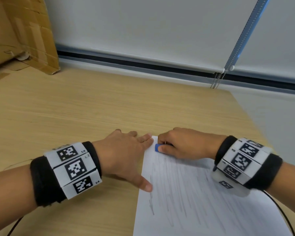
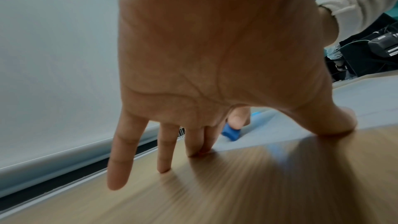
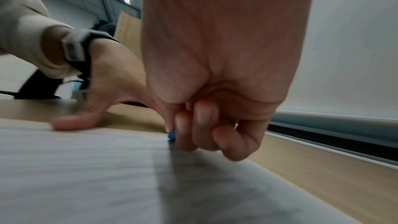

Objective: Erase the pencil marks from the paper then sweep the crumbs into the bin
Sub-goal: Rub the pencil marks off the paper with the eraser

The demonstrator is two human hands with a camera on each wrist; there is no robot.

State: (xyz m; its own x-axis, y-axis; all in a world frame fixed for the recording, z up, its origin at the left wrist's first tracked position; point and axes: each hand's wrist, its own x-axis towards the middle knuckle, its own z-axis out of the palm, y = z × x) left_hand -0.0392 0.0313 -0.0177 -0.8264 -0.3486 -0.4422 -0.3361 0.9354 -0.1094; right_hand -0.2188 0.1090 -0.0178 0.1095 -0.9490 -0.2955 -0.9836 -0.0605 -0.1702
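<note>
1. Wood-grain table (image 1: 71, 106), pale tan, one of it, carrying everything; a cardboard sheet (image 1: 24, 31) leans at its far left corner.
2. One white paper (image 1: 203, 201) lies toward the table's near right edge, covered in grey slanted pencil marks (image 1: 169, 193), too many and too blurred to count; its far corner looks clean.
3. Two hands, each with a black wristband bearing square printed tags. The left hand (image 1: 124, 154) lies flat, fingers straight and spread, its grip released, thumb and fingertips pressing on the paper's left edge.
4. The right hand (image 1: 182, 143) has curled fingers, its grip pinching the eraser at the paper's far corner.
5. One blue eraser (image 1: 157, 147), small and blocky, its lower end touching the paper.
</note>
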